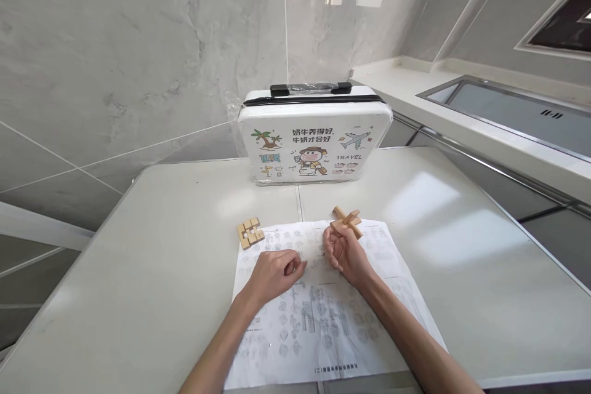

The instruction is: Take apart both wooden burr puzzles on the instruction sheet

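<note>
My left hand rests on the printed paper sheet, its fingers curled in and nothing visible in them. To its upper left, a flat wooden block puzzle with small gaps lies at the sheet's top left corner. My right hand lies on its side on the sheet, palm turned inward, with loosely curled fingers and no object seen in the palm. Just beyond it are crossed wooden sticks, partly overlapped by the hand; whether they touch it I cannot tell.
A white carry case with cartoon prints, a black handle and clear plastic wrap stands at the back of the white table. Behind it rises a grey tiled wall. A counter with a sink runs along the right.
</note>
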`<state>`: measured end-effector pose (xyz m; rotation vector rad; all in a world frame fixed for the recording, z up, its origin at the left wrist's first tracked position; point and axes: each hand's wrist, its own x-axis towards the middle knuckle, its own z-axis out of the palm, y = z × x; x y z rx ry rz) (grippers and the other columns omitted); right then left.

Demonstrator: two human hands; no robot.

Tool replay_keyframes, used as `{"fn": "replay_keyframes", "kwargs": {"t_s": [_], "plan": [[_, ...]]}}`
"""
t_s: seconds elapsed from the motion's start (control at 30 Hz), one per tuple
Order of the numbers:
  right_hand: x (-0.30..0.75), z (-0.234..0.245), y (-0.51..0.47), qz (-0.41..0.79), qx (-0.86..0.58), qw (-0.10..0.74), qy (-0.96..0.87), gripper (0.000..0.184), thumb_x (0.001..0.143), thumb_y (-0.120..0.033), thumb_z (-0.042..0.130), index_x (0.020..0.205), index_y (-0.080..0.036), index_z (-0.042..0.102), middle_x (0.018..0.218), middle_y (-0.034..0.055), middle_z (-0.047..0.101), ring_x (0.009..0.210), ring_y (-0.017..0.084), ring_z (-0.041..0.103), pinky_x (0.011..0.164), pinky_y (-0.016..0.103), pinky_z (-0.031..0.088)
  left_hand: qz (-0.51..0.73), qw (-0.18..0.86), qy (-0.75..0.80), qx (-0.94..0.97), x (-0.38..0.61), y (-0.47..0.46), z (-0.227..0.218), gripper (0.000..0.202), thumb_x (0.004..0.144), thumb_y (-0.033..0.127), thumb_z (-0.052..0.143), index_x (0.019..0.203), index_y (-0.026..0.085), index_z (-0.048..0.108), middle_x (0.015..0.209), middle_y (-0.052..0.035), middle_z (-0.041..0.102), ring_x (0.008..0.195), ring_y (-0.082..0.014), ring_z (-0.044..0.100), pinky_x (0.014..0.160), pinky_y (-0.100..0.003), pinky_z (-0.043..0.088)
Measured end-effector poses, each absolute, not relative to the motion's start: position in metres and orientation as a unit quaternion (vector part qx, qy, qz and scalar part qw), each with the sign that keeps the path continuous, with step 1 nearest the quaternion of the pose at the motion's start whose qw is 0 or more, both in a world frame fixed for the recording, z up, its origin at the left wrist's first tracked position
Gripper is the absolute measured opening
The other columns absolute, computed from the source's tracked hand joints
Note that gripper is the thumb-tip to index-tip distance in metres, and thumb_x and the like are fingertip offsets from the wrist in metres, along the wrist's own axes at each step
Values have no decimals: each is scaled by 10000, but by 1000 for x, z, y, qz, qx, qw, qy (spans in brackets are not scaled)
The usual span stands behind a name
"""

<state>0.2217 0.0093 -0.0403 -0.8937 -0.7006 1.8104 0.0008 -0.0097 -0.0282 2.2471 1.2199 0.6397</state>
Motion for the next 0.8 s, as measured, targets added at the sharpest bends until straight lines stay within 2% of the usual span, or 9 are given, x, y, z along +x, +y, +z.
{"fn": "replay_keyframes", "kwargs": {"t_s": [0.17, 0.23, 0.33, 0.4, 0.47, 0.53, 0.63, 0.7, 0.8], "plan": [[217, -39, -2, 808, -304, 360, -353, 371, 979, -464, 421, 689, -239, 473, 535, -30, 494, 377, 119, 445, 344, 225, 301, 277, 323, 510, 748, 4, -9, -20, 304, 1035, 463, 540, 860, 227, 618, 638, 40, 562, 552, -129, 487, 537, -248, 384], [216, -37, -7, 829, -283, 306, -373, 369, 974, -427, 406, 656, -243, 440, 522, -37, 472, 376, 114, 433, 356, 227, 308, 310, 362, 522, 707, 5, -9, -18, 261, 1028, 481, 559, 1062, 233, 631, 784, 11, 652, 606, -136, 530, 568, -248, 433], [216, -32, -11, 851, -254, 228, -400, 362, 966, -371, 422, 628, -241, 424, 509, -50, 454, 356, 103, 400, 361, 232, 309, 343, 394, 508, 685, 6, -9, -15, 374, 1016, 484, 588, 1303, 244, 589, 1072, -55, 724, 726, -152, 613, 638, -262, 490], [217, -28, -13, 857, -234, 188, -419, 358, 965, -349, 439, 626, -236, 434, 510, -53, 456, 354, 101, 408, 371, 234, 319, 345, 397, 493, 693, 7, -10, -15, 327, 1017, 470, 593, 1255, 251, 646, 1096, -54, 739, 770, -162, 636, 689, -276, 502], [216, -25, -14, 852, -221, 170, -443, 387, 993, -382, 441, 640, -228, 466, 517, -48, 471, 371, 111, 442, 384, 238, 336, 350, 403, 481, 695, 7, -10, -15, 248, 1024, 444, 587, 1108, 242, 704, 985, -32, 750, 752, -162, 645, 718, -285, 506], [215, -25, -14, 814, -249, 203, -483, 473, 1037, -480, 429, 647, -222, 492, 518, -38, 489, 392, 121, 468, 397, 240, 346, 371, 413, 481, 678, 7, -10, -16, 231, 1032, 422, 577, 1026, 230, 706, 860, -13, 733, 719, -160, 654, 720, -287, 510], [211, -31, -13, 652, -374, 356, -555, 566, 1046, -587, 457, 611, -225, 457, 509, -37, 475, 435, 112, 444, 450, 241, 353, 402, 420, 501, 641, 6, -10, -17, 225, 1031, 423, 584, 1028, 220, 682, 765, 5, 702, 696, -163, 656, 699, -281, 504], [208, -38, -12, 533, -447, 451, -560, 510, 1032, -572, 520, 661, -231, 439, 535, -58, 436, 468, 104, 392, 475, 239, 326, 412, 419, 515, 624, 5, -8, -17, 235, 1035, 434, 580, 1027, 217, 670, 752, 6, 698, 702, -164, 655, 705, -280, 493], [207, -43, -9, 463, -488, 501, -544, 288, 1012, -507, 593, 939, -237, 525, 639, -78, 452, 493, 107, 372, 480, 237, 299, 418, 422, 520, 614, 4, -7, -17, 248, 1035, 450, 577, 1017, 216, 657, 754, 3, 699, 726, -171, 660, 728, -286, 488]]}}
